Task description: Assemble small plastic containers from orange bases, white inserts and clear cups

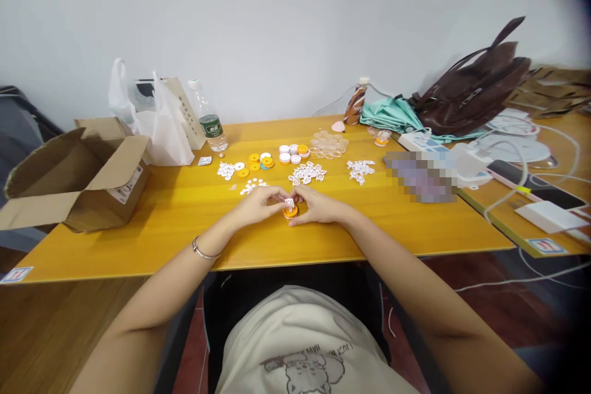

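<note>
Near the front of the table, my left hand pinches a small white figure piece with dark marks between thumb and finger. My right hand curls round an orange round case just below that piece, thumb at its near side. Whether the piece touches the case cannot be made out. Just beyond my hands lie a pile of white cut-out pieces, several small white discs and yellow rings. Stacked white and orange round parts sit behind, beside a heap of transparent rings.
At left stand an open cardboard box, a white plastic bag and a water bottle. More white cut-outs lie to the right, near a drink bottle, a brown backpack, power strip and cables.
</note>
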`<move>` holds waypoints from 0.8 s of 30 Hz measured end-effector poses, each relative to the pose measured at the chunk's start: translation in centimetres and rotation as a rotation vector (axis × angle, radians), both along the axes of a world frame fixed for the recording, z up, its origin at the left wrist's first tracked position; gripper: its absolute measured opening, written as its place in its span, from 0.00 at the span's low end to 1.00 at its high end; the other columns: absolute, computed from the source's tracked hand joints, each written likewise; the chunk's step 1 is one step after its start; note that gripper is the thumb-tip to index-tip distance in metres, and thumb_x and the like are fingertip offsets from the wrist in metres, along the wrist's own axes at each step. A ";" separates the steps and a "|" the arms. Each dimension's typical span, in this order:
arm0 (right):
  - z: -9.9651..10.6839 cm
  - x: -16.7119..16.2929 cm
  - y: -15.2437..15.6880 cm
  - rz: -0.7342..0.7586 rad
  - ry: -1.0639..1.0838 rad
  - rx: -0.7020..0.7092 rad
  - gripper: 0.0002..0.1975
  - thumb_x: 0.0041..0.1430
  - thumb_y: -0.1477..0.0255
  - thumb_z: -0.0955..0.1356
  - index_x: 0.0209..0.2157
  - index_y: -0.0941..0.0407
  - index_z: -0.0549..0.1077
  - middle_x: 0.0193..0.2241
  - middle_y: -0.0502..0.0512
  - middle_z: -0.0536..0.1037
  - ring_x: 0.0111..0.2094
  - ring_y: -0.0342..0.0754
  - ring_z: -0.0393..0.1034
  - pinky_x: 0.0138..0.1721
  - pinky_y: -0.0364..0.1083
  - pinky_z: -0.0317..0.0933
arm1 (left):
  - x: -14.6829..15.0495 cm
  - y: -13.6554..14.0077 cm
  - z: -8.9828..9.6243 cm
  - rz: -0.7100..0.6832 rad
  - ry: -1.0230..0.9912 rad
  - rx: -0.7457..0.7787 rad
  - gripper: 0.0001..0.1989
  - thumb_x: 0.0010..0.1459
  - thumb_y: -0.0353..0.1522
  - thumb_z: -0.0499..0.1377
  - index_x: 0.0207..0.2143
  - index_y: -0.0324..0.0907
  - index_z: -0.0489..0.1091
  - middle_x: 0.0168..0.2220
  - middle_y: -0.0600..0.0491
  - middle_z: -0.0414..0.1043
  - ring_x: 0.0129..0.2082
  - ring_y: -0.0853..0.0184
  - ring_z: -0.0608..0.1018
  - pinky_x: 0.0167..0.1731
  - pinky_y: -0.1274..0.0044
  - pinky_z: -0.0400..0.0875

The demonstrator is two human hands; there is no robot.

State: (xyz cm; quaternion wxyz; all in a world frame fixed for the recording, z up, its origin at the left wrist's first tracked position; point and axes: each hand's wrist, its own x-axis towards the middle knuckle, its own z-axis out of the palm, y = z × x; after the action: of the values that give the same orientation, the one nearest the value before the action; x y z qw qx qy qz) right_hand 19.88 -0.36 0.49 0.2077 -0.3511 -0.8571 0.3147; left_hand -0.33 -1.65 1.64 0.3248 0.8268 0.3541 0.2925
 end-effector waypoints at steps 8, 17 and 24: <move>-0.4 -0.4 0.5 -0.003 -0.031 0.001 0.16 0.42 0.64 0.72 0.28 0.56 0.63 0.28 0.49 0.64 0.31 0.45 0.59 0.33 0.43 0.55 | -0.1 0.2 -0.1 -0.005 0.069 0.086 0.11 0.55 0.37 0.57 0.36 0.39 0.72 0.34 0.51 0.76 0.34 0.68 0.76 0.38 0.77 0.68; -1.1 -0.3 1.0 0.013 0.000 -0.017 0.16 0.43 0.64 0.72 0.29 0.56 0.64 0.28 0.49 0.66 0.31 0.44 0.60 0.33 0.43 0.55 | -0.1 0.2 -0.2 -0.018 0.113 0.143 0.11 0.57 0.37 0.55 0.37 0.40 0.71 0.35 0.52 0.75 0.35 0.68 0.75 0.37 0.78 0.68; -1.1 -0.3 1.1 0.013 0.019 -0.039 0.16 0.42 0.64 0.72 0.28 0.57 0.64 0.27 0.48 0.66 0.29 0.43 0.59 0.31 0.42 0.54 | -0.1 0.1 -0.2 -0.017 0.150 0.200 0.10 0.57 0.37 0.54 0.34 0.39 0.70 0.33 0.51 0.74 0.34 0.68 0.75 0.36 0.77 0.67</move>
State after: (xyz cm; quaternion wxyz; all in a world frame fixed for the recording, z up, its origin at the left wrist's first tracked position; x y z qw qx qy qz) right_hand 19.60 0.76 -0.63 0.2071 -0.3464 -0.8511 0.3359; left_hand -0.41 -1.54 1.45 0.2159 0.8776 0.3393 0.2609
